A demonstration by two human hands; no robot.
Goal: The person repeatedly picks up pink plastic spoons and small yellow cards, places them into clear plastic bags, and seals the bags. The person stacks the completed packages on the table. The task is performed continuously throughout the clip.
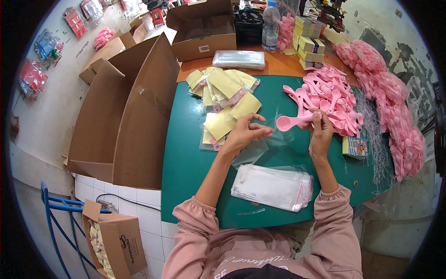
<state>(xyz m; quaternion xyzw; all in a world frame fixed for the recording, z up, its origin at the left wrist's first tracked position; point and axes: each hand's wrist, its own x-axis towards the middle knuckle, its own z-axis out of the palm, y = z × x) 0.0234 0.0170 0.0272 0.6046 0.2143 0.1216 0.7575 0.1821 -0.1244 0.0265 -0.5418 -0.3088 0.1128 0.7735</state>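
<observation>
In my right hand is a pink plastic spoon, pinched at its handle between thumb and fingers, its round bowl pointing left. My left hand pinches the edge of a clear plastic bag, which spreads between the two hands just beyond the bag stack. That stack of clear flat bags lies on the green tabletop near my body. Behind my right hand rises a heap of pink spoons. Filled bags with pale yellow cards are piled beyond my left hand.
A small stack of printed cards sits right of my right hand. Strings of bagged pink spoons line the right edge. Behind stand yellow card stacks, a water bottle and more clear bags. A large cardboard box borders the table's left.
</observation>
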